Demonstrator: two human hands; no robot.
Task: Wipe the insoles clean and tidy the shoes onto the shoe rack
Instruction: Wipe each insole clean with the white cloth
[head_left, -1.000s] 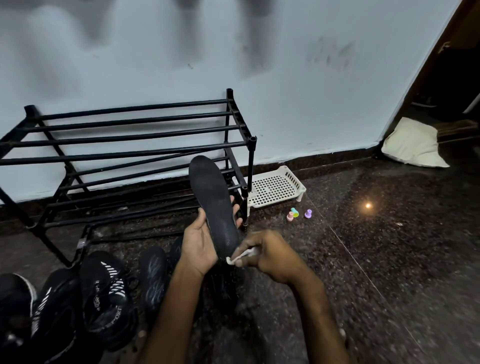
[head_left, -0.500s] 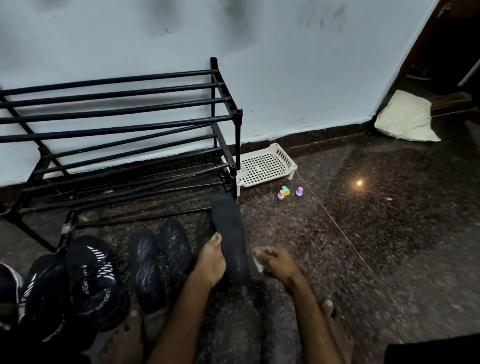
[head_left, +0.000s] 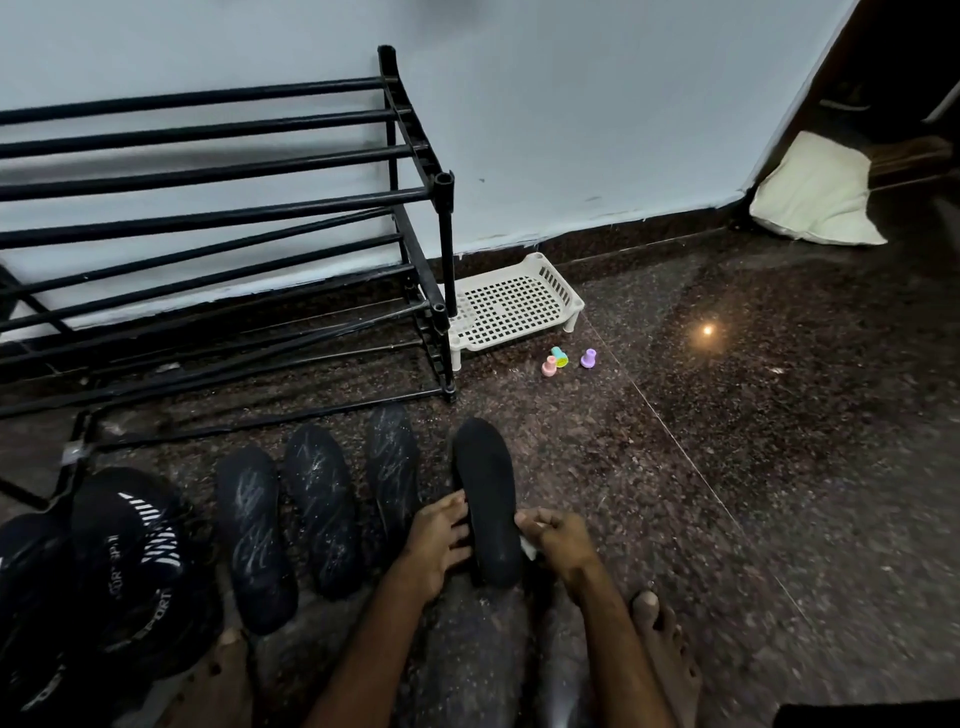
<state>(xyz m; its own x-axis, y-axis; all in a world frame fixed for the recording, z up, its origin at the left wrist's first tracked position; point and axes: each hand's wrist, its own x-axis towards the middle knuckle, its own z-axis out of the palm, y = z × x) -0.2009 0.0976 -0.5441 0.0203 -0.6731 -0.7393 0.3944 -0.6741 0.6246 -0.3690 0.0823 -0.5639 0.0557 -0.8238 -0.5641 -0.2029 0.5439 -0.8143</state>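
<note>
At lower centre your left hand (head_left: 436, 540) rests straight fingers on the insole (head_left: 485, 499), now lowered to the floor (head_left: 675, 467), your right hand (head_left: 558, 540) pinches the wipe (head_left: 529, 550) beside it, so it looks done; shoes (head_left: 130, 551) await the rack (head_left: 208, 221) at upper left.

A home entryway floor: black shoe rack (head_left: 249, 218) against painted wall (head_left: 597, 104), polished granite tiles (head_left: 753, 441).

Leftmost shoes (head_left: 31, 582) cropped by edge, wipe (head_left: 529, 550) mostly under right hand (head_left: 563, 540)
</note>
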